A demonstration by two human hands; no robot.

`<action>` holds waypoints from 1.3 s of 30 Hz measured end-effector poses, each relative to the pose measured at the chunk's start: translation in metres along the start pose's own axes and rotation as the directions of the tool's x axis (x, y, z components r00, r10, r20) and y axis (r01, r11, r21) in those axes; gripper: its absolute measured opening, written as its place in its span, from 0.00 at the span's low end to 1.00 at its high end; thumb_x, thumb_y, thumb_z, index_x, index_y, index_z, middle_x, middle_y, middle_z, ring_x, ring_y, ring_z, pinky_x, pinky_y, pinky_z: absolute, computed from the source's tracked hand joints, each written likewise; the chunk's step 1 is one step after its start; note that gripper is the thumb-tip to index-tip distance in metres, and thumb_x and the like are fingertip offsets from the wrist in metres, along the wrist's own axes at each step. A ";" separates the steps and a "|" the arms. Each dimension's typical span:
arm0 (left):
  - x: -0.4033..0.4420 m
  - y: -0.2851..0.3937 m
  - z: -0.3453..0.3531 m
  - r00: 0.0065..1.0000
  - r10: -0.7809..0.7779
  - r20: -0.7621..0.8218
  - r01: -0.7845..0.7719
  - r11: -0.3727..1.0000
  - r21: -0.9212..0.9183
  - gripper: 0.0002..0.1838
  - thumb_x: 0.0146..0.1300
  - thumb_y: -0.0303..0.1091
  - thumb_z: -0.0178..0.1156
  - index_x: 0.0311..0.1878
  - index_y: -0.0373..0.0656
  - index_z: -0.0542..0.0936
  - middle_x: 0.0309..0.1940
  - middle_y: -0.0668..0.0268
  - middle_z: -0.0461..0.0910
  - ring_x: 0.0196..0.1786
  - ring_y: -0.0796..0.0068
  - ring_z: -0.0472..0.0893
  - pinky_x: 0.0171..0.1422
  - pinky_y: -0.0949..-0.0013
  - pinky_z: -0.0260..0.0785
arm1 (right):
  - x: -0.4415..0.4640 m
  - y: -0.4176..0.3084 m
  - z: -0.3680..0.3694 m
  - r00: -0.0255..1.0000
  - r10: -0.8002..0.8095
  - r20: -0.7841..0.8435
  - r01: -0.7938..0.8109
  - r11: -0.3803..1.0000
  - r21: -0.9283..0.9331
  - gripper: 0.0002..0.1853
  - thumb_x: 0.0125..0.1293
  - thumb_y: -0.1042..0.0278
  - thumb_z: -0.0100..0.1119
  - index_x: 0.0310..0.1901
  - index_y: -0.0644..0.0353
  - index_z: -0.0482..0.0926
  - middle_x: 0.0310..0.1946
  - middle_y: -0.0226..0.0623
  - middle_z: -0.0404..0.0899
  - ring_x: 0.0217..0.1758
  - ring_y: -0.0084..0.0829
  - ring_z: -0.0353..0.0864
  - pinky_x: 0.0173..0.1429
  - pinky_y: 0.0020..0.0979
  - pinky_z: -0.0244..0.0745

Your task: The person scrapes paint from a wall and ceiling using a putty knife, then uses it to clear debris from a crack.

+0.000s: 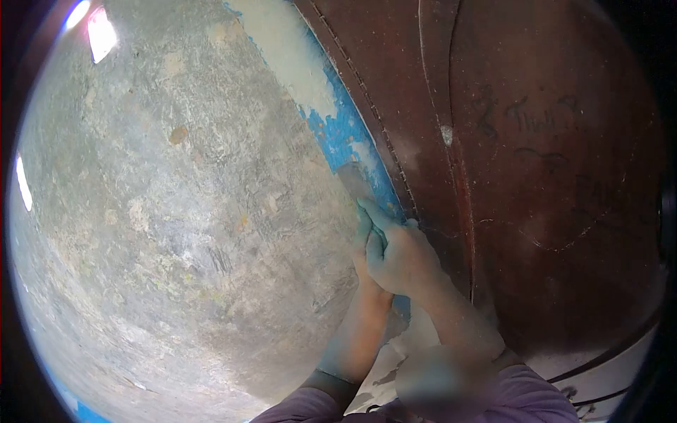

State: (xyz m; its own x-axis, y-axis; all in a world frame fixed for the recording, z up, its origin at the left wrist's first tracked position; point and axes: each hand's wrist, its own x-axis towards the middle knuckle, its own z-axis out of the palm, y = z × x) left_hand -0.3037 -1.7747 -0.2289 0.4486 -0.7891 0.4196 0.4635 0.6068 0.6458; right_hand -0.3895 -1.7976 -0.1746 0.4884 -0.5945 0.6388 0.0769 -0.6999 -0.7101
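Both hands are together on a scraper (352, 180), whose flat grey blade lies against the blue paint strip (345, 141) on the wall. My right hand (407, 257) is closed around the tool, its index finger stretched toward the blade. Beside it, my left hand (362, 243) is also closed on the scraper and partly covered by the right. The handle is hidden inside the fingers. Pale dust coats both hands. Above the blade, the strip has ragged edges where a pale cream layer (282, 53) shows.
A rough grey wall (176, 190) fills the left side. To the right of the paint strip stands a dark brown door panel (557, 141) with a hinge line (363, 92) and faint handwriting. Pale flakes and debris (381, 384) show low down, between my forearms.
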 end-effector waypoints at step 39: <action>0.020 -0.006 -0.005 0.959 0.237 0.153 -0.267 0.939 0.215 0.19 0.73 0.40 0.42 0.59 0.41 0.71 0.49 0.64 0.75 0.47 0.71 0.74 0.49 0.69 0.68 | 0.011 0.015 0.003 0.988 -0.127 -0.087 0.137 0.982 0.131 0.20 0.60 0.67 0.50 0.55 0.58 0.74 0.38 0.60 0.78 0.40 0.58 0.78 0.45 0.48 0.75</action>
State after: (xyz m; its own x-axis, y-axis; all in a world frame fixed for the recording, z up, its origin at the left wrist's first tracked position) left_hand -0.2933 -1.7935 -0.2274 0.4235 -0.6276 0.6532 0.1513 0.7600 0.6321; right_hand -0.3807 -1.8134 -0.1786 0.3969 -0.5333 0.7470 0.2564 -0.7170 -0.6482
